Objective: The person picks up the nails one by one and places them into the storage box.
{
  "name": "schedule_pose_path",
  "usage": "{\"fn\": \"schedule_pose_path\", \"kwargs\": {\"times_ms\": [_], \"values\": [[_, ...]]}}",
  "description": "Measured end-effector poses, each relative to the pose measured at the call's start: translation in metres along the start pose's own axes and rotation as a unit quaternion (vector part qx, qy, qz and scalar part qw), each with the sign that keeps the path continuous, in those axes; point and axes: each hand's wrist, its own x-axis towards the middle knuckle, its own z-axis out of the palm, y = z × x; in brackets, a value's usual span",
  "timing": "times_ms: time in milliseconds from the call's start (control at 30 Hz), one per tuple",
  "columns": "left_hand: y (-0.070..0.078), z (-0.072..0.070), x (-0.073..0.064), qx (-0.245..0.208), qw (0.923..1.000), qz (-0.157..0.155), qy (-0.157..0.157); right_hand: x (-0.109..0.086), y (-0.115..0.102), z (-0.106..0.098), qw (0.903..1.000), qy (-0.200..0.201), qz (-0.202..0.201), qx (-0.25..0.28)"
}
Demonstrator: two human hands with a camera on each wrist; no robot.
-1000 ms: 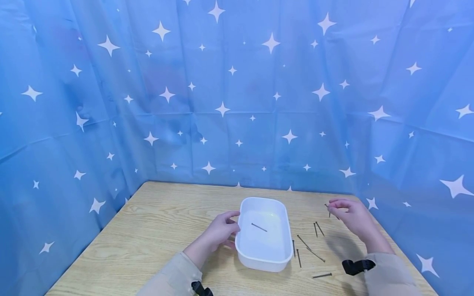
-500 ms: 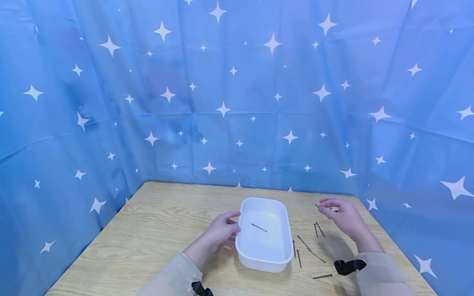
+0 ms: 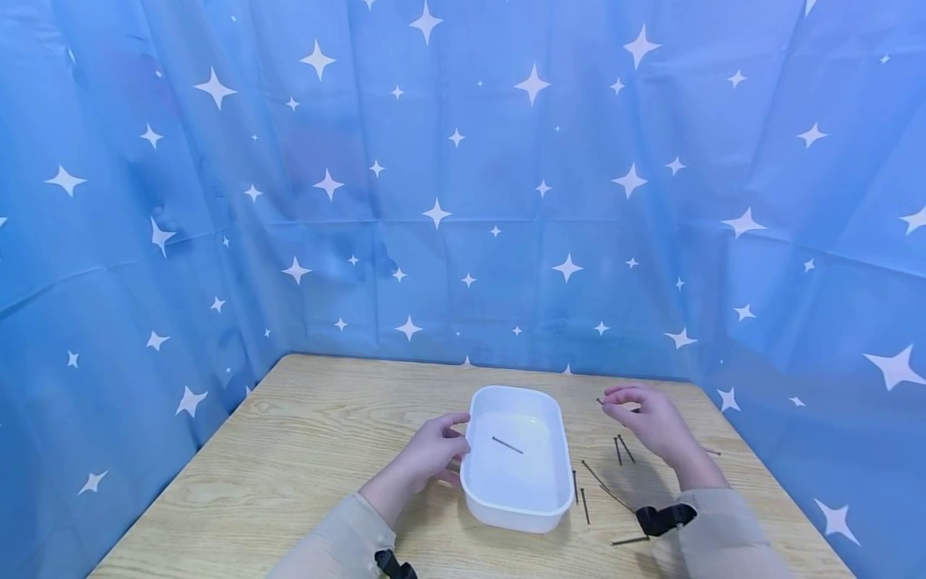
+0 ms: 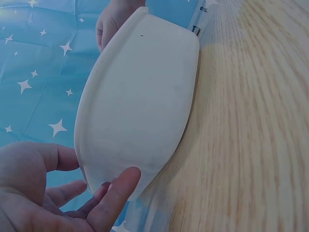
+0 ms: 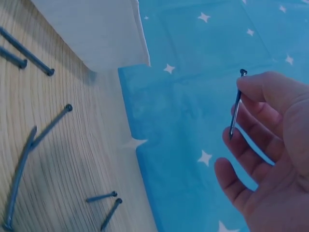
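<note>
A white plastic tub (image 3: 517,466) stands on the wooden table. My left hand (image 3: 432,454) is at its left side, fingers extended against rim and outer wall; the left wrist view shows fingertips (image 4: 129,175) lying against the white wall. A single nail (image 3: 507,445) lies in the tub. To the right, above the table, my right hand (image 3: 646,416) pinches another nail (image 5: 236,104) between thumb and fingers. In the right wrist view this nail hangs head up, its point near a lower finger.
Several loose nails (image 3: 584,507) lie between the tub and my right arm, two of them crossing. A close pair (image 3: 624,449) lies below my right hand, and one nail (image 3: 712,451) shows beyond the wrist. A blue star-patterned curtain (image 3: 463,201) surrounds the table (image 3: 325,418).
My right hand has moved left toward the tub with the nail, uncovering a nail on the table behind its wrist. My left hand and the tub have stayed in place.
</note>
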Motion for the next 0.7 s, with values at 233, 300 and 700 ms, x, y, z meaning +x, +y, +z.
{"fn": "schedule_pose_path", "kwargs": {"times_ms": [233,300,700], "values": [[0.000,0.000,0.000,-0.003,1.0000,-0.002,0.000,0.005,-0.005,0.011,0.9999,-0.005,-0.012,0.007],[0.001,0.000,0.000,-0.004,1.0000,-0.003,-0.001,0.006,-0.007,0.014,0.9998,-0.008,-0.014,0.010],[0.001,-0.001,-0.001,-0.010,0.9999,0.000,-0.005,0.018,-0.024,0.033,0.9993,-0.024,-0.024,0.015]]}}
